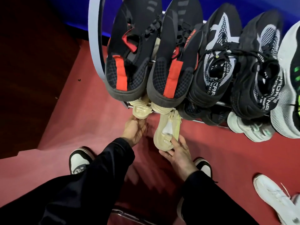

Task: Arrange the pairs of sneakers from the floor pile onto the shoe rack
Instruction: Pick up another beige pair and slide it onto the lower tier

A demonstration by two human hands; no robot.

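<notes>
On the top tier of the metal shoe rack [224, 103], a pair of black knit sneakers with red heel tabs [134, 51] sits at the left end, heels toward the front edge. A pair of black sneakers with grey mesh panels [215, 65] stands just to their right, and a pale grey knit sneaker with green lining [289, 88] lies at the right edge of the view.

On the lower tier, under the red-tabbed pair, a beige knit sneaker [140, 108] rests with its heel past the front bar. The left hand [135, 129] has its grip pinched on that heel. A second beige knit sneaker [167, 132] has its toe at the front bar just right of the first, its heel out over the red carpeted floor [227, 151]. The right hand [176, 157] cups that heel, fingers spread along its side.

A white sneaker [274, 195] lies on the floor near the lower right.
</notes>
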